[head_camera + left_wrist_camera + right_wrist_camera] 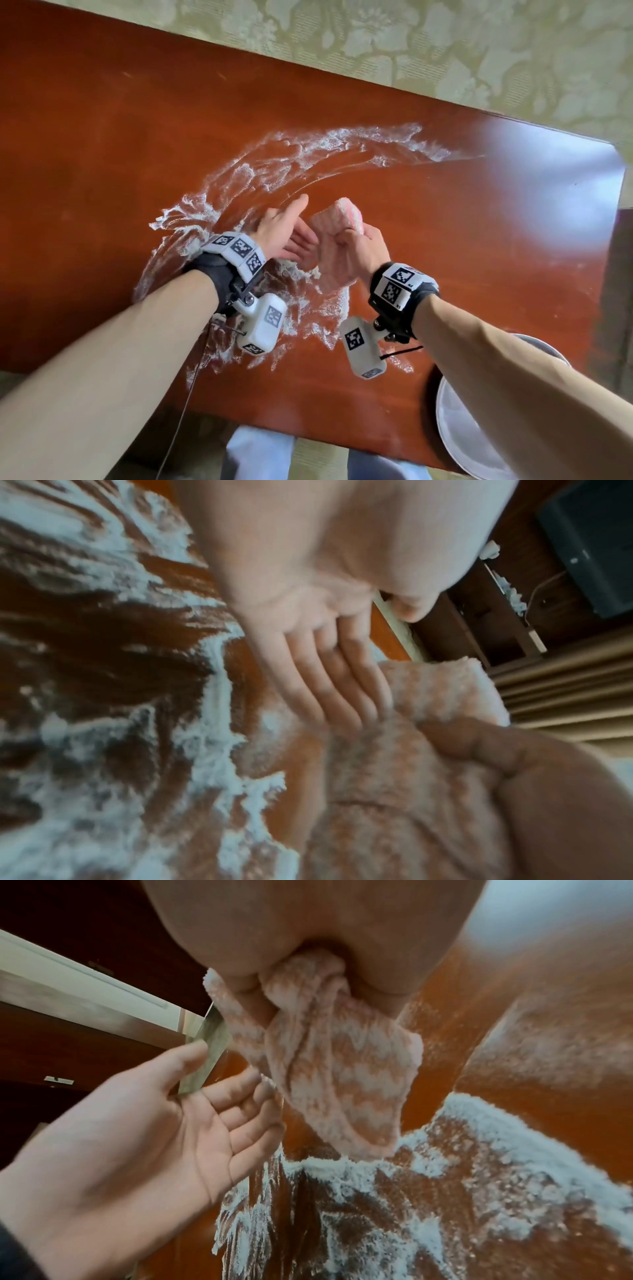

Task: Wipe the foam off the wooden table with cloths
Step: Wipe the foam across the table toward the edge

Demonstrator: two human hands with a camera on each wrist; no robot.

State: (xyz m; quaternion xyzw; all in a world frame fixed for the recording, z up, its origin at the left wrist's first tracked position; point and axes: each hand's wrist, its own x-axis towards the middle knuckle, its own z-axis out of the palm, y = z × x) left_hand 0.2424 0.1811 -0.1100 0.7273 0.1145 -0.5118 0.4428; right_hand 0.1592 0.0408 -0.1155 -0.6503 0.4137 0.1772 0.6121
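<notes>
A pink fluffy cloth (334, 236) hangs bunched from my right hand (359, 245), which grips it above the reddish wooden table (102, 154). The right wrist view shows the cloth (339, 1074) squeezed in the fist, its lower end close to the foam (462, 1150). My left hand (287, 233) is held open beside the cloth, palm toward it, fingers straight. In the left wrist view its fingers (329, 685) reach the cloth (411, 791). White foam (274, 171) is smeared in a wide arc over the table's middle and under both wrists.
A round metal basin (479, 442) sits at the table's near right corner, partly behind my right forearm. Patterned flooring (411, 41) lies beyond the far edge. Glare covers the table's right end (555, 192). My legs (260, 455) stand at the near edge.
</notes>
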